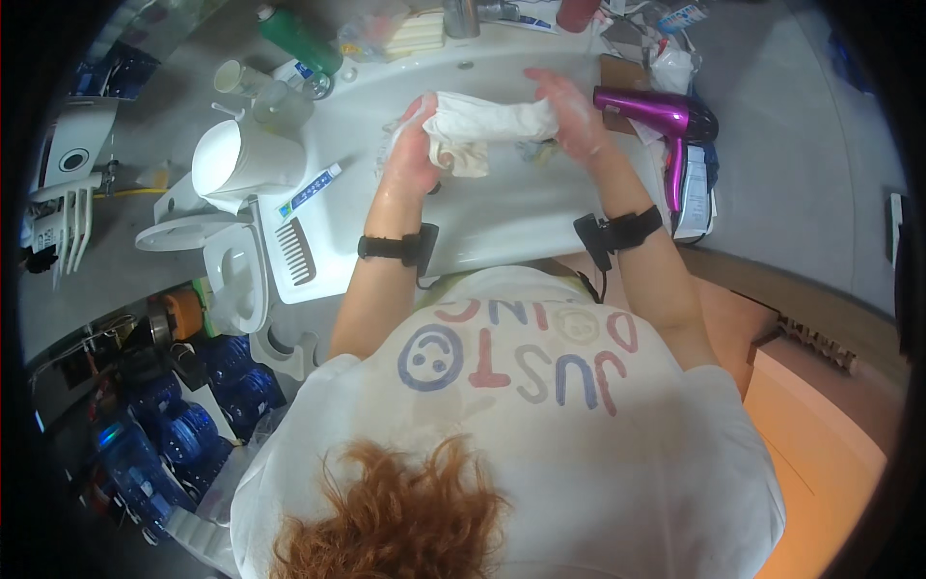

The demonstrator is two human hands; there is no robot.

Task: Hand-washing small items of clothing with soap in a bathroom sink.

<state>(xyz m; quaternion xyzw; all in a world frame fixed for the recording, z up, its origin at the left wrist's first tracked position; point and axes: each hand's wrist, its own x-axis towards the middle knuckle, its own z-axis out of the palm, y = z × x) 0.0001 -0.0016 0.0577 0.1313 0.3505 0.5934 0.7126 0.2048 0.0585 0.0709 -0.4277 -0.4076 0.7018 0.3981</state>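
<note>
A white, wet-looking cloth (492,120) is stretched between my two hands above the white sink (482,217). My left hand (415,154) is closed round its left end, and a beige, crumpled part hangs down beside that hand. At the other end, my right hand (576,121) grips the cloth, with some fingers pointing up past it. Both hands look wet, with whitish suds on the skin. Whether the cloth is a sock or a small towel I cannot tell. Something small and blurred lies in the basin below it.
On the sink's left ledge are a paper roll (220,164), a toothpaste tube (311,190) and a black comb (295,251). A green bottle (297,39) leans behind them, left of the faucet (461,17). A purple hair dryer (666,116) rests at the right rim.
</note>
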